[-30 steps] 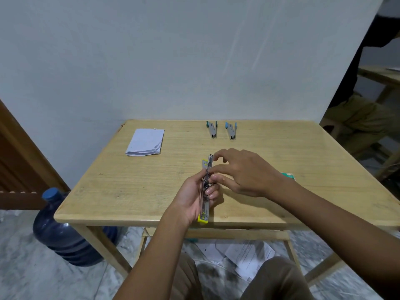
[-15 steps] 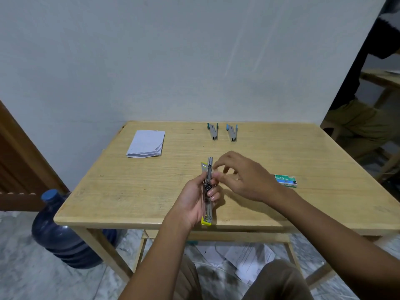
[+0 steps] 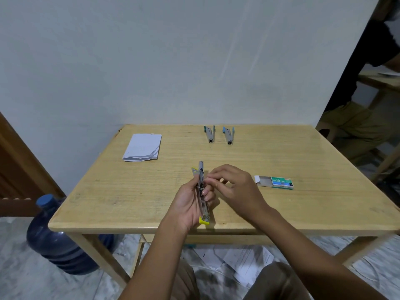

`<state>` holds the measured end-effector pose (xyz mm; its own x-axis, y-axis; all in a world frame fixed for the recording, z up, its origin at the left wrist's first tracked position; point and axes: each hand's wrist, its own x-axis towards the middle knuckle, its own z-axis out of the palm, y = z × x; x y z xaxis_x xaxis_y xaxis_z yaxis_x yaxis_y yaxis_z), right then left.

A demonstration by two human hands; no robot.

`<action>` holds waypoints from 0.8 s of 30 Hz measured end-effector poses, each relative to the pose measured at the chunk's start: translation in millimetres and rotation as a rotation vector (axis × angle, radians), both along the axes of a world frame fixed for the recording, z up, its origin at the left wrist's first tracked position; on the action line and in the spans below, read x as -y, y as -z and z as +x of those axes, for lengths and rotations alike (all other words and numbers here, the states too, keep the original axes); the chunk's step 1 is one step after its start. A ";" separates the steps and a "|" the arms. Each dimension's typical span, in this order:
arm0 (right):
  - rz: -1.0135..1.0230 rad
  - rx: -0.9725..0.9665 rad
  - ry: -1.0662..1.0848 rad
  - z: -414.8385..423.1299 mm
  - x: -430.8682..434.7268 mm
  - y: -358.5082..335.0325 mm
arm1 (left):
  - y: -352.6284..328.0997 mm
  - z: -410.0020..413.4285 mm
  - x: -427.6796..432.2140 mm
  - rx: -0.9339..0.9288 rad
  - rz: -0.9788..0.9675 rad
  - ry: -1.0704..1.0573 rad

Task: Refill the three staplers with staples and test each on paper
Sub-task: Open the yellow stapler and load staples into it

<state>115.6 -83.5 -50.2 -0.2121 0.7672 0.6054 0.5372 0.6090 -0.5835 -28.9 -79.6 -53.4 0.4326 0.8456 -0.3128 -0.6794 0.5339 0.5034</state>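
Fingers of our left grip (image 3: 190, 202) curl round the yellow stapler (image 3: 201, 169), which is swung open at the middle of the near edge of the bench (image 3: 129, 191), yellow end toward us and metal tip toward the far edge. Our right grip (image 3: 236, 187) sits just beside it with thumb and forefinger pressed together at the open channel. Whether a strip of staples is between them is too small for us to tell.

We judge the step to be loading this first stapler. To do it well, we should keep the left grip steady with the channel facing up. The strip should go in legs down and square to the rails, sliding forward without force. Only then should we shut the top, until it seats.

The box (image 3: 279, 182) lies half open toward the right edge, near the right grip. A teal stapler (image 3: 209, 134) and a blue stapler (image 3: 228, 135) wait side by side at the far edge. The paper (image 3: 142, 147) lies toward the far left corner, ready for the test. A bottle (image 3: 56, 241) stands on the floor by the left leg.
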 end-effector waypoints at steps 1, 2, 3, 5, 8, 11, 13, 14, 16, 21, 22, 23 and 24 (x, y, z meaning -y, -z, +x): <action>-0.007 -0.021 0.016 -2.7 -0.3 0.8 | 0.4 -0.2 0.2 0.003 -0.001 -0.006; -0.018 -0.043 0.033 -6.0 -0.5 1.1 | 0.6 -0.1 0.3 0.001 0.002 -0.012; -0.035 -0.061 0.053 -9.0 -1.1 1.0 | 0.7 0.1 0.6 0.002 0.006 -0.018; -0.073 -0.055 0.107 -14.0 -3.6 -0.1 | -0.5 1.2 1.9 0.009 0.010 -0.028; -0.126 0.019 0.171 -19.3 -7.5 -1.7 | -1.6 1.9 2.5 -0.002 0.019 -0.030; -0.170 0.089 0.200 -21.9 -8.8 -2.8 | 0.7 1.1 1.1 -0.057 0.043 -0.023; -0.214 0.124 0.194 -21.3 -9.2 -2.8 | 1.9 0.4 1.0 -0.097 0.057 -0.016; -0.244 0.138 0.184 -20.7 -9.6 -2.9 | 1.8 0.2 1.7 -0.108 0.060 -0.013; -0.297 0.156 0.171 -19.9 -9.9 -2.6 | 1.1 0.1 3.0 -0.117 0.060 -0.006; -0.298 0.235 0.178 -18.6 -8.3 -4.8 | 0.8 0.0 2.9 -0.152 0.078 0.005; -0.299 0.257 0.181 -17.5 -8.2 -5.2 | 0.5 0.1 3.2 -0.147 0.080 0.013; -0.301 0.272 0.186 -16.3 -7.8 -5.9 | 0.9 0.0 3.3 -0.136 0.082 0.019; -0.302 0.275 0.193 -14.8 -6.7 -6.4 | 0.9 0.1 3.5 -0.124 0.082 0.026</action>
